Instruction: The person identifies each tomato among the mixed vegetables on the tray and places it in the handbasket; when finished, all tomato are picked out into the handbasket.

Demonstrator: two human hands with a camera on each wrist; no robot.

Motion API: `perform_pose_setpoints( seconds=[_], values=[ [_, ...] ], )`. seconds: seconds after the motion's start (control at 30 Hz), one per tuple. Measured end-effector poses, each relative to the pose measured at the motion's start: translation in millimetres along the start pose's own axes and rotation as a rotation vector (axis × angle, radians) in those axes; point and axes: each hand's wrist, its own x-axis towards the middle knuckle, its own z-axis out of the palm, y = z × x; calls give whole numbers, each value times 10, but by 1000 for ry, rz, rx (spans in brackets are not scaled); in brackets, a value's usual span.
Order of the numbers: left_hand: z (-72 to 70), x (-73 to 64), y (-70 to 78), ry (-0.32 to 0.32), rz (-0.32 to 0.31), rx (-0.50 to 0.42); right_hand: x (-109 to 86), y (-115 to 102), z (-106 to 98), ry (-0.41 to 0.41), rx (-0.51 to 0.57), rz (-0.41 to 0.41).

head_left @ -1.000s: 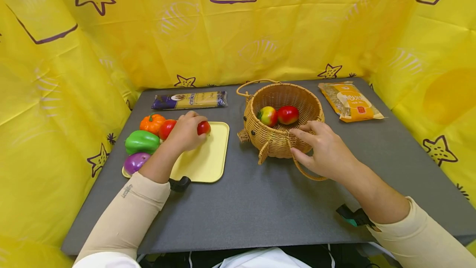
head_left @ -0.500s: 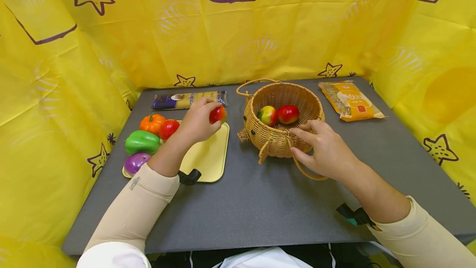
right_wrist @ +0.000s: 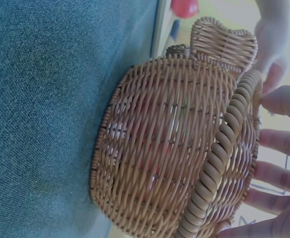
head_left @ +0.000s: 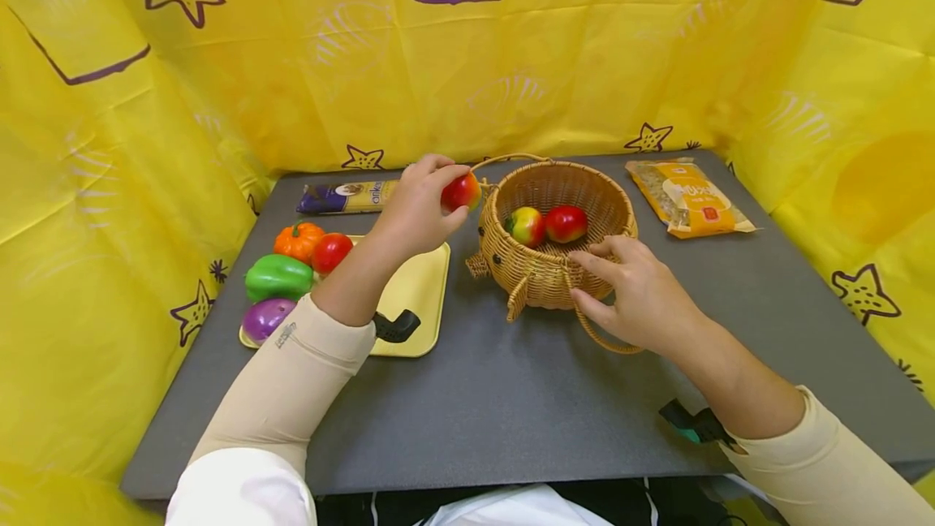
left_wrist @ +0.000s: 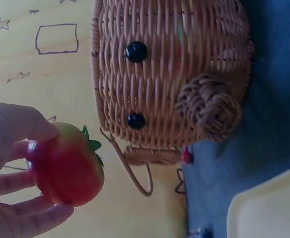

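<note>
My left hand (head_left: 420, 209) pinches a red-and-yellow round fruit (head_left: 461, 192) with green leaves at its top. It is held in the air just left of the wicker basket (head_left: 544, 286), level with the basket's left handle. In the left wrist view the fruit (left_wrist: 68, 166) sits between thumb and fingers, apart from the basket's pig face. Two similar red-and-yellow fruits (head_left: 566, 225) lie inside the basket. My right hand (head_left: 639, 295) has its fingers extended at the basket's near right rim, beside the drooping rope-like handle (right_wrist: 219, 153); in the right wrist view its fingertips reach the rim.
A pale yellow tray (head_left: 409, 319) at left bears an orange pumpkin (head_left: 299, 242), a red tomato-like item (head_left: 332, 252), a green pepper (head_left: 278, 278) and a purple eggplant-like item (head_left: 267, 319). Behind lies a pasta pack (head_left: 346, 197). An orange food bag (head_left: 690, 200) lies right of the basket.
My left hand has lifted the fruit off the tray and carried it right and up, close to the basket's left side. The right hand and basket have stayed in place.
</note>
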Motion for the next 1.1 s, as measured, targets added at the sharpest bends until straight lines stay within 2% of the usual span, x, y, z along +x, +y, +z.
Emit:
perform_pose_setpoints(
  seconds=[0.27,0.53,0.87,1.1],
  values=[
    [32,152,246,-14,86,-1,25,9,-31,-13,4,2],
    [167,247,439,-98,136,18,48,7,-64,-60,6,7],
    [408,360,580,-218,229,108,59,14,-81,-110,-5,38],
    [499,370,593,-264,248,126,63,8,-83,-114,-2,42]
  ],
)
